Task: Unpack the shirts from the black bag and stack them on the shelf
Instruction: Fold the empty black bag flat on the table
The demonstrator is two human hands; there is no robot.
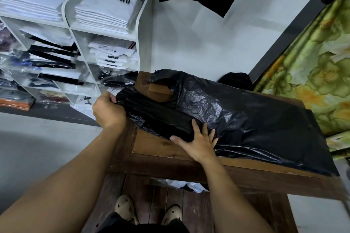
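Thin, slippery black bag [236, 111]: left hand [108, 111] fingers grip its bunched end at the desk's [161, 147] left edge; right hand [197, 142] presses flat, fingers spread.

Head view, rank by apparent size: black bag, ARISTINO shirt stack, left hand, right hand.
1. black bag, by far the largest.
2. ARISTINO shirt stack.
3. left hand and right hand: they look alike, so not ranked. Both are nearer the camera than the stack.
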